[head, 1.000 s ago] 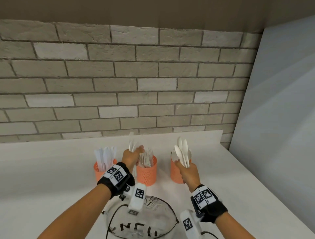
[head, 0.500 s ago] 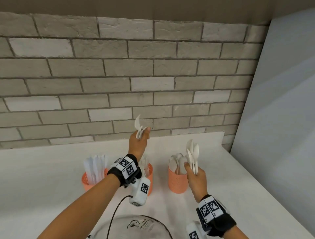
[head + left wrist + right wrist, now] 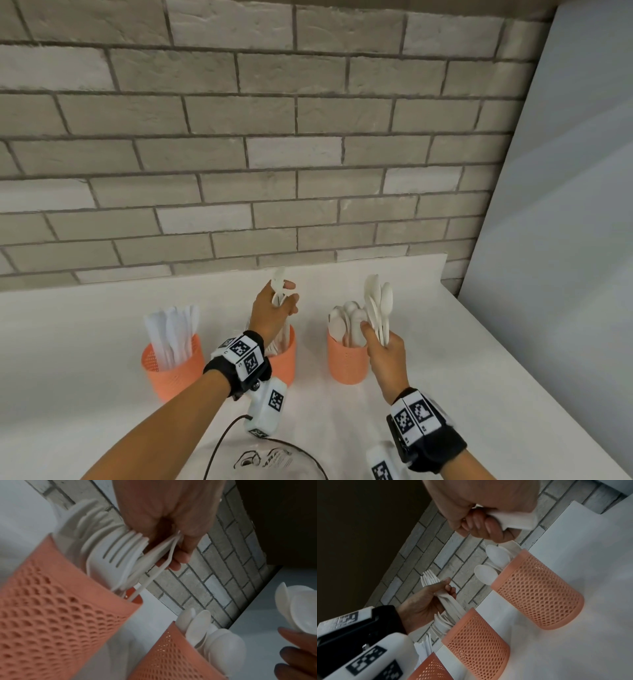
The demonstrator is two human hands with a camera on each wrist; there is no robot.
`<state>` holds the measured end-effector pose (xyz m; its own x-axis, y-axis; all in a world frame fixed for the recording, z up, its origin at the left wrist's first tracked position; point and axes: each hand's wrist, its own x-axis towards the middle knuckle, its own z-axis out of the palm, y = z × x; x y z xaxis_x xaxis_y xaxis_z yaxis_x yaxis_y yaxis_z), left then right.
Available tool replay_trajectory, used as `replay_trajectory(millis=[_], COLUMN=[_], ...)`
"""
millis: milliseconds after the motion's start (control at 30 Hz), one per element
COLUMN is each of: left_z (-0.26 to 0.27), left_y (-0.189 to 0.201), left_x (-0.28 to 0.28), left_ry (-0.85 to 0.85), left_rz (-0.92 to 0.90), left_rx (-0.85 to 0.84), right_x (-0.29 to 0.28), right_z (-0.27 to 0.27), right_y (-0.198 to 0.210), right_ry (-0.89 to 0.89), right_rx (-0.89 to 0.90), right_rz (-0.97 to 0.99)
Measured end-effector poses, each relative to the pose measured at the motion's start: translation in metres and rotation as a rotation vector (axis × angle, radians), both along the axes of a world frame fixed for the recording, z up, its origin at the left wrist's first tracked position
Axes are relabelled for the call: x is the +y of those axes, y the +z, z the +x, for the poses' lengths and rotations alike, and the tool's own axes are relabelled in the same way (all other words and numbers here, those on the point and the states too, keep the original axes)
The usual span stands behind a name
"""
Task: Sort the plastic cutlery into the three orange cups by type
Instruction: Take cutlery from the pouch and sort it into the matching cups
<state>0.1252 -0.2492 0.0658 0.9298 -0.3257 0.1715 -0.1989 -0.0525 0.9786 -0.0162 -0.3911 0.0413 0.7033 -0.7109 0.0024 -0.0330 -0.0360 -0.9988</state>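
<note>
Forks, a small white bundle, sit pinched in the left hand, fingers and thumb curled round the handles; the right wrist view shows the tines fanning out above the thumb and the handle ends reaching down toward the rim below. Directly under that grip stands the middle orange cup, mesh-walled, with more white forks standing in it. In the left wrist view those forks lean just beside the curled fingers.

Spoons, several white ones, are gripped in the right hand by their handles, bowls up, fingers wrapped tight. The bundle is held just right of the right orange cup, which touches nothing of the hand that can be told for sure; the thumb overlaps its rim in the head view. More spoons stand inside that cup, bowls up, just left of the gripped bundle.

Left orange cup, well left of the left-hand grip, holds white knives upright.

All three cups stand in a row on a white counter against a grey brick wall. Both wrists carry black bands with printed marker tags; a black cable trails below the left wrist.
</note>
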Motion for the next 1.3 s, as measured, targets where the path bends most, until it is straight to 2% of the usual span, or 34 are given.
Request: replay_trajectory(millis=[67,267,400,500,600,667,800,1033,1300], left_z=[0.002,0.0,-0.004,-0.009,-0.014,-0.017,-0.021,-0.025,-0.022], left_y=[-0.004,-0.012,-0.015,-0.012,-0.009,-0.007,-0.013,-0.015,-0.007], left_x=[0.003,0.006,0.004,0.005,0.004,0.002,0.0,0.0,0.007], left_ry=[0.016,0.013,0.043,0.074,0.11,0.078,-0.039,0.021,0.186], left_rz=[0.068,0.27,0.661,0.844,0.941,1.036,1.315,1.307,1.244], left_rx=[-0.029,-0.269,-0.427,-0.458,-0.535,-0.593,-0.508,-0.521,-0.498], right_x=[0.002,0.007,0.005,0.003,0.001,-0.001,-0.001,-0.006,-0.015], right_z=[0.002,0.004,0.003,0.001,0.0,0.0,-0.002,-0.007,-0.006], right_y=[-0.001,-0.003,-0.001,0.001,0.0,0.0,0.002,0.007,0.002], right_ry=[0.005,0.017,0.005,0.003,-0.008,-0.016,-0.013,-0.065,-0.091], right_rx=[-0.002,-0.015,-0.02,-0.011,-0.016,-0.021,-0.04,-0.175,-0.159], right_rz=[0.004,0.016,0.018,0.024,0.023,0.007,-0.037,-0.102,-0.146])
